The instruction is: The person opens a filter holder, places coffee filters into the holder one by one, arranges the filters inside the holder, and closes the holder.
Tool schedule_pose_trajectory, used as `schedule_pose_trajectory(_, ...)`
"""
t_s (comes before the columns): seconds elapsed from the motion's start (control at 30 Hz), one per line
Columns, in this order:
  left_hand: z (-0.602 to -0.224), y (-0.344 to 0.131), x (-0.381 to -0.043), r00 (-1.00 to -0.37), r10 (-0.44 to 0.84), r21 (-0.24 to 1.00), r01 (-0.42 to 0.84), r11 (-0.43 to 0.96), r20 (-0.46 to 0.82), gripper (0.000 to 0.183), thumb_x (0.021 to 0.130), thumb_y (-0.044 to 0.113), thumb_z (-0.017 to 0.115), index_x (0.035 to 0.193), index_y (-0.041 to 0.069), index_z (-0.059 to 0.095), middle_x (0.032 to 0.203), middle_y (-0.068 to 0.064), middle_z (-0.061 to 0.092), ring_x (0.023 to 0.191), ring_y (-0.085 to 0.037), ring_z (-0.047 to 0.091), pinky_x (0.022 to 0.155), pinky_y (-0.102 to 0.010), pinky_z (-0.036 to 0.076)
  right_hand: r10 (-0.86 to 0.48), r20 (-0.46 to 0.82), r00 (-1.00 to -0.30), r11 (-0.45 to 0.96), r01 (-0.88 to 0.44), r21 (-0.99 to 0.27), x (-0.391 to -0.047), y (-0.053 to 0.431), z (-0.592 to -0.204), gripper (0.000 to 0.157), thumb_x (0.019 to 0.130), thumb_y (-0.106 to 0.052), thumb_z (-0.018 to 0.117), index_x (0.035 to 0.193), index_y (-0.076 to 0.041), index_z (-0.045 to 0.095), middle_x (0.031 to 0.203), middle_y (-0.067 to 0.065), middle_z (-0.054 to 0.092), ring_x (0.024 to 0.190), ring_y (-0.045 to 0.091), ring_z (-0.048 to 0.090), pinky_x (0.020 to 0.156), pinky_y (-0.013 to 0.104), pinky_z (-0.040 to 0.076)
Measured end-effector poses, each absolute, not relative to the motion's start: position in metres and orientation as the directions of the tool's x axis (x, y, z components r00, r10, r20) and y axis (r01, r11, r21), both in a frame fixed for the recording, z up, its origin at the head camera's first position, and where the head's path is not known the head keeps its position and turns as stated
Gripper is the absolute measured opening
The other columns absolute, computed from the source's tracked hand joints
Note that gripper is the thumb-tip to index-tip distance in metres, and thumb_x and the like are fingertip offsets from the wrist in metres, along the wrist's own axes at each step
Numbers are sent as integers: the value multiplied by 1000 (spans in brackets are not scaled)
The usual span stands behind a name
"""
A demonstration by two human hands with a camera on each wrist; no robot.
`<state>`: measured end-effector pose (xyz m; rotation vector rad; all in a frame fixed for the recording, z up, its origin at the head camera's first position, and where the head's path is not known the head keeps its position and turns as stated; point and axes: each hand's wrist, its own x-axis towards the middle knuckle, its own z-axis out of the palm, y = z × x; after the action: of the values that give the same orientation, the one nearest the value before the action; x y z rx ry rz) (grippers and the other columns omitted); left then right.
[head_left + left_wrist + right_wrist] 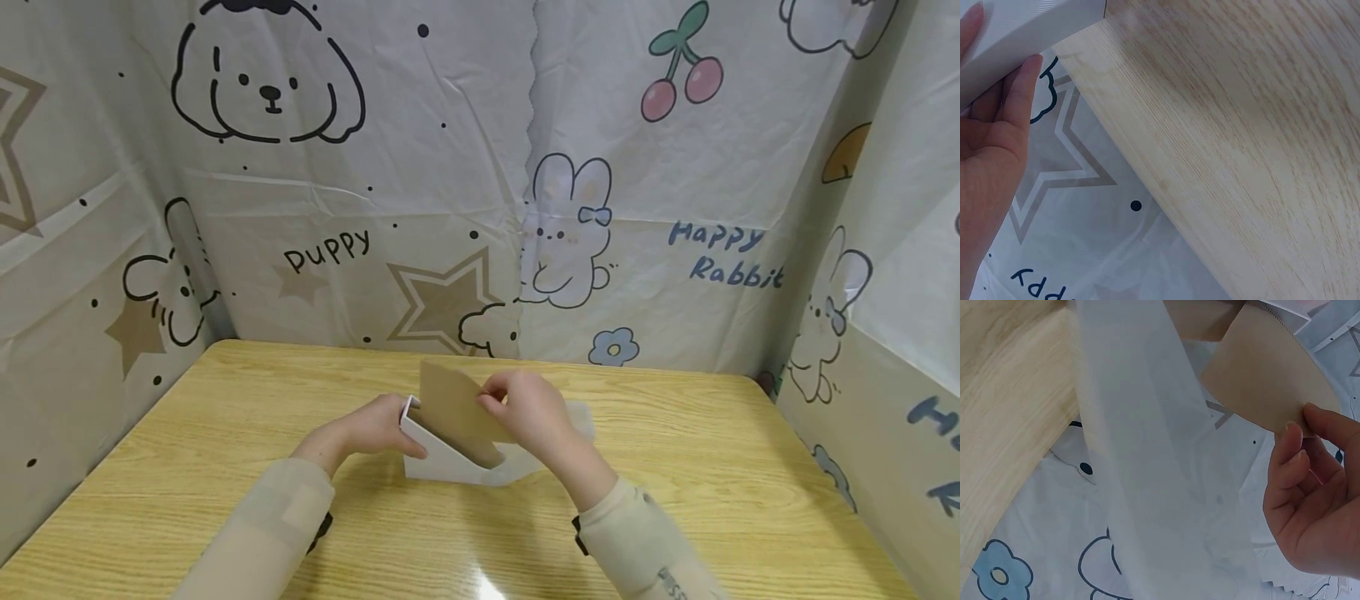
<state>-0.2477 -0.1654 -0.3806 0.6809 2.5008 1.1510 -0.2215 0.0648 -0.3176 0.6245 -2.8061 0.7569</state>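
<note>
A white box (438, 461) with a sloping side and an open top sits on the wooden table. My left hand (378, 425) grips its left end, the thumb on the near side. In the left wrist view, the fingers lie along the white box wall (1041, 34). With thumb and fingertips, my right hand (528, 417) pinches the edge of a brown cardboard flap (450, 404), which stands up from the box. The flap (1266, 372) has a finely toothed edge in the right wrist view. A translucent white sheet (1141, 450) extends from the box's right side, partly hidden behind my right hand in the head view.
The wooden table (247, 417) has a back edge against a hanging cloth (420, 208) printed with cartoon animals and stars. More printed cloth (82, 250) hangs along the left side and the right side.
</note>
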Motion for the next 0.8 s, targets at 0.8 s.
schedule_pose_trajectory(0.8, -381, -165, -247, -833, 549, 783, 295, 547, -69, 26, 72, 7, 76, 94, -1, 64, 88, -8, 69, 74, -8, 59, 70, -26, 50, -391, 182, -902, 814, -431, -389, -223, 53, -341, 11, 86, -21, 65, 83, -15, 73, 79, -4, 71, 69, 9, 60, 58, 25, 46)
